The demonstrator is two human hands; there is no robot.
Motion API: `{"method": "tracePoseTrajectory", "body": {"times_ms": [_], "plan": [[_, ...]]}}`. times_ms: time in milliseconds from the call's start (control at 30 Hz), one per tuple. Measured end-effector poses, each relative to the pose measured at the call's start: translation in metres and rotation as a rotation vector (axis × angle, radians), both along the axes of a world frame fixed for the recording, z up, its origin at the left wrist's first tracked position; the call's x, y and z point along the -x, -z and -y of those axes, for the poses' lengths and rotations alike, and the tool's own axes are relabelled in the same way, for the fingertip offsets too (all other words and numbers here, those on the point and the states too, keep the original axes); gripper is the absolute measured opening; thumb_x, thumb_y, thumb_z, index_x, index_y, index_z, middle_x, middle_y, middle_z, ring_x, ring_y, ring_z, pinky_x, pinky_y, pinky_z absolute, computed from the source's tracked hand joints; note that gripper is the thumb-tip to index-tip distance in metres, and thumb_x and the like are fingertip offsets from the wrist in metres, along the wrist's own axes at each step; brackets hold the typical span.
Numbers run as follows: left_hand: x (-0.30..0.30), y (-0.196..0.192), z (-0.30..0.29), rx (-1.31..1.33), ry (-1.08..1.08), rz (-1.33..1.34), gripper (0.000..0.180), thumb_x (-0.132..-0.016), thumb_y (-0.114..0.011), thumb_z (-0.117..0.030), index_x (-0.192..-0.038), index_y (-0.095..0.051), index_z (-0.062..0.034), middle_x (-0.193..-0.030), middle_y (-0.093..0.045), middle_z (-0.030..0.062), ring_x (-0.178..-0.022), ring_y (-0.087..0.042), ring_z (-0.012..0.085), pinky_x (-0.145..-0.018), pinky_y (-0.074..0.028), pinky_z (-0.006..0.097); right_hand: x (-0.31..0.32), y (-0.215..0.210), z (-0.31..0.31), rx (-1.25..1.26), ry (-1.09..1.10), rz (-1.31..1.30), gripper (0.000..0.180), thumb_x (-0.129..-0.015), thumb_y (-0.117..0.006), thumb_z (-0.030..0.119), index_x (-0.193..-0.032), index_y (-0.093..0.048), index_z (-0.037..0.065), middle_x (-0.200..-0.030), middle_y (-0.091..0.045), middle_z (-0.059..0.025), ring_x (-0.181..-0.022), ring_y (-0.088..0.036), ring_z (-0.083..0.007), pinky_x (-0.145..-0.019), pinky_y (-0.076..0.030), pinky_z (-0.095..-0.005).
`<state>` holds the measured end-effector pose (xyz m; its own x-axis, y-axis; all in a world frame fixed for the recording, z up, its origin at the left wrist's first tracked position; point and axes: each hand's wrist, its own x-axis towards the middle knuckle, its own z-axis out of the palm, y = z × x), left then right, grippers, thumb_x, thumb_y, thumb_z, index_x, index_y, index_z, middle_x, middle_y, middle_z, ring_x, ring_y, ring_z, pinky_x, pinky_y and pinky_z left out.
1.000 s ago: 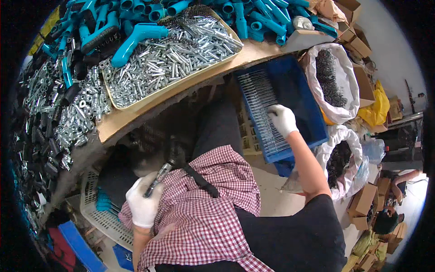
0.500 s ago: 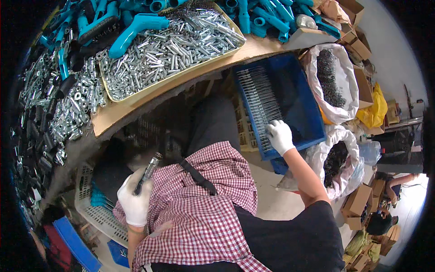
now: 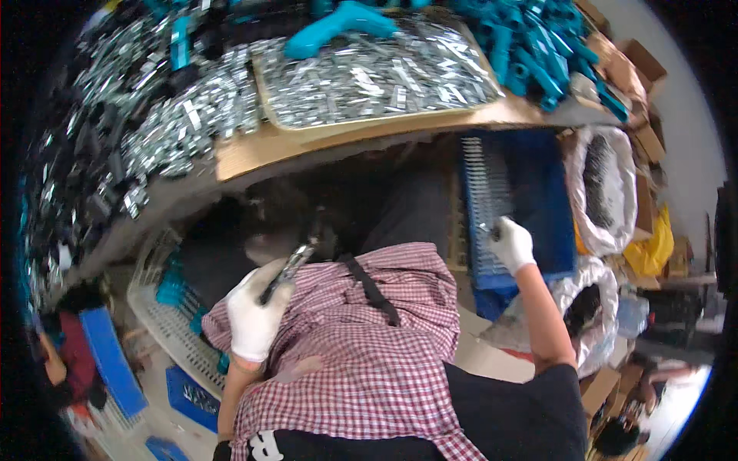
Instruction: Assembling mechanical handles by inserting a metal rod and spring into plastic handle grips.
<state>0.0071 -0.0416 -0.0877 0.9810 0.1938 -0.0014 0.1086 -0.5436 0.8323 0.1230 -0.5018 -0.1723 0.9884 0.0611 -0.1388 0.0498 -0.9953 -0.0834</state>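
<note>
The left hand [image 3: 258, 311], in a white glove, grasps a slim metal cylinder [image 3: 296, 265] with a dark lower end; it slants up and away to the right above the person's lap. The right hand [image 3: 513, 244], also gloved, is at the near part of a blue plastic crate [image 3: 557, 230], fingers curled over a row of thin metal rods [image 3: 484, 188]; whether it grips one cannot be told. The rods lie along the crate's left side.

Between the forearms spreads a red-and-white checked apron [image 3: 361, 361] with a black strap [image 3: 373, 292] across it. Left of the lap, a white perforated basket [image 3: 161, 307] holds teal pieces [image 3: 171, 286]. Farther left stands a blue bin [image 3: 111, 361].

Beyond the lap, the bench [image 3: 238, 156] carries a shallow cream tray [image 3: 384, 121] heaped with blurred metal pins [image 3: 361, 81], a teal pistol-shaped housing [image 3: 342, 27] lying over its far side. Loose metal fittings [image 3: 192, 115] cover the bench left of the tray; teal tubes [image 3: 523, 58] pile up to its right. Right of the crate, a white sack [image 3: 607, 243] holds dark wire springs [image 3: 600, 184], near a yellow bag [image 3: 653, 246].
</note>
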Motion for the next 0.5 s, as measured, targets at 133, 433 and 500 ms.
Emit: {"method": "tracePoseTrajectory", "body": {"times_ms": [133,433,500], "plan": [[-0.009,-0.012,-0.005,0.104,0.093,-0.194,0.037,-0.082,-0.067,-0.014,-0.116,-0.065,0.0011,-0.103,-0.068,0.0202,-0.096,-0.067,0.031,-0.086,-0.05,0.035,-0.013,-0.057,-0.079,-1.144,0.331,-0.086,0.022,-0.081,-0.062,0.006,-0.102,-0.058,0.0,-0.088,-0.065,-0.0122,-0.074,-0.066,-0.0195,-0.068,-0.055,-0.0339],[0.011,-0.041,-0.009,0.032,-0.14,0.14,0.05,-0.082,-0.075,-0.022,-0.123,-0.061,0.0014,-0.11,-0.066,0.0179,-0.098,-0.066,0.0271,-0.086,-0.05,0.034,0.031,-0.084,-0.297,-1.974,0.027,-1.025,0.038,-0.084,-0.072,0.01,-0.113,-0.052,-0.004,-0.105,-0.067,-0.0194,-0.088,-0.069,-0.0248,-0.078,-0.058,-0.0354],[0.019,-0.046,-0.015,0.074,-0.271,0.14,0.046,-0.082,-0.074,-0.016,-0.122,-0.062,0.0012,-0.107,-0.067,0.0165,-0.095,-0.066,0.0225,-0.085,-0.051,0.031,0.031,-0.081,-0.307,-1.915,-0.111,-1.067,0.043,-0.085,-0.073,0.014,-0.118,-0.054,-0.006,-0.107,-0.067,-0.0189,-0.089,-0.07,-0.0234,-0.077,-0.058,-0.0326]]}}
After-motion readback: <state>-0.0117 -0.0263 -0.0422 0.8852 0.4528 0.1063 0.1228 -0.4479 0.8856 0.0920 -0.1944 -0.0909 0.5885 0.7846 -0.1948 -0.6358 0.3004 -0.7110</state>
